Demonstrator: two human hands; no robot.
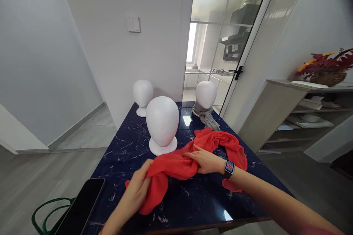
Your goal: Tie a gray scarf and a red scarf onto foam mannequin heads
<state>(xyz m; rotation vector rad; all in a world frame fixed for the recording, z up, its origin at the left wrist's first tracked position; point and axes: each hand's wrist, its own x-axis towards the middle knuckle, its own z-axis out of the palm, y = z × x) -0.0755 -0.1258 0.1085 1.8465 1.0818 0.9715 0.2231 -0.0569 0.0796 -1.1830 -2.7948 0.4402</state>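
A long red scarf (176,165) lies bunched across the front of the dark blue table. My left hand (139,185) is closed around it near its left end, and a loose flap hangs down beside my fingers. Farther right, my right hand (202,158), with a watch on the wrist, grips the same scarf from above; the fingertips are partly hidden in the cloth. The rest of the scarf curls over the right side of the table. Just beyond my hands stands a bare white mannequin head (162,121) on a round base.
Behind stand another white mannequin head (143,93) and, at right, one (206,94) with a grey scarf (208,117) around its neck. A black phone (82,205) with a green strap (52,202) lies at the marbled table's (129,147) left edge. Shelves (300,117) stand right.
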